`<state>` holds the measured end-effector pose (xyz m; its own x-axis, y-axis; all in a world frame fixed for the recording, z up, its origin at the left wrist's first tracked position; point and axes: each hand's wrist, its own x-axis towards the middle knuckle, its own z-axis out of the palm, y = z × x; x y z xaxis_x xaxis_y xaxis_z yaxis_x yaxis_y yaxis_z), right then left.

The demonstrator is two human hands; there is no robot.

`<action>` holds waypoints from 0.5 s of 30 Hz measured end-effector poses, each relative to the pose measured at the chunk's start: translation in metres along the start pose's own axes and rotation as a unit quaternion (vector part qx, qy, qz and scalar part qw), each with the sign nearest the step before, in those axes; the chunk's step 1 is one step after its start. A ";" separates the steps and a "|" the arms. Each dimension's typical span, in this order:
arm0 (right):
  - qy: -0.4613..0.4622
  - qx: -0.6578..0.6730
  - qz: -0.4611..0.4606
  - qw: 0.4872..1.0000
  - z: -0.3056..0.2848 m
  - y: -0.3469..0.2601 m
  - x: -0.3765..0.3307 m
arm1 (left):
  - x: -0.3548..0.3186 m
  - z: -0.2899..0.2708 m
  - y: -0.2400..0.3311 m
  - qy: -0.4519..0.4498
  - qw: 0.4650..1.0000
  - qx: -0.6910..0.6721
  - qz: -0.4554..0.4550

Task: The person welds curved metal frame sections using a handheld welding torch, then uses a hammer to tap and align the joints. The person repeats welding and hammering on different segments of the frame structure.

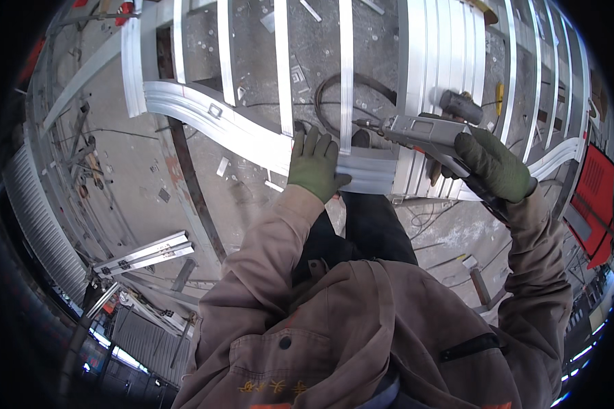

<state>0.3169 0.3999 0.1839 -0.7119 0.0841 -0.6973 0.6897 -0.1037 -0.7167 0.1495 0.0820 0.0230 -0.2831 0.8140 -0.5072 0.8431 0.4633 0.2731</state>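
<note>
My left hand [315, 162], in a green glove, lies on the long silver metal rail [218, 126], its fingers stretched out and the thumb pointing right. My right hand [492, 163], gloved the same way, is closed round the grip of a grey drill-like power tool [423, 134]. The tool's narrow nose points left, above the frame near a silver crossbar [346, 75]. Behind the tool, a dark cylindrical object [460, 105] shows over the ribbed silver panel [443, 48]; its kind is unclear.
Several parallel silver bars cross the frame ahead of me. A coiled dark cable [320, 95] lies on the floor beneath them. Loose metal profiles [147, 253] lie at the lower left. A red panel [593, 204] stands at the far right. Scraps litter the concrete floor.
</note>
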 end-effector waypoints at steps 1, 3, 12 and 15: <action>-0.003 -0.018 -0.002 1.000 0.001 0.004 0.004 | 0.005 -0.003 -0.001 -0.020 1.000 -0.002 0.001; -0.008 -0.057 -0.005 0.998 0.003 0.009 0.010 | 0.004 0.008 -0.006 0.001 1.000 -0.023 0.007; -0.017 -0.124 0.092 0.988 0.002 0.018 0.030 | -0.016 0.000 -0.067 0.325 0.938 -0.103 -0.068; -0.057 -0.099 0.103 0.988 0.004 0.013 0.046 | -0.025 0.006 -0.097 0.369 0.908 -0.082 -0.178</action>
<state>0.2927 0.3982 0.1425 -0.5555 -0.0316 -0.8309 0.8264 0.0892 -0.5559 0.0780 0.0148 0.0039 -0.8055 0.5869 0.0822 0.5749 0.7402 0.3487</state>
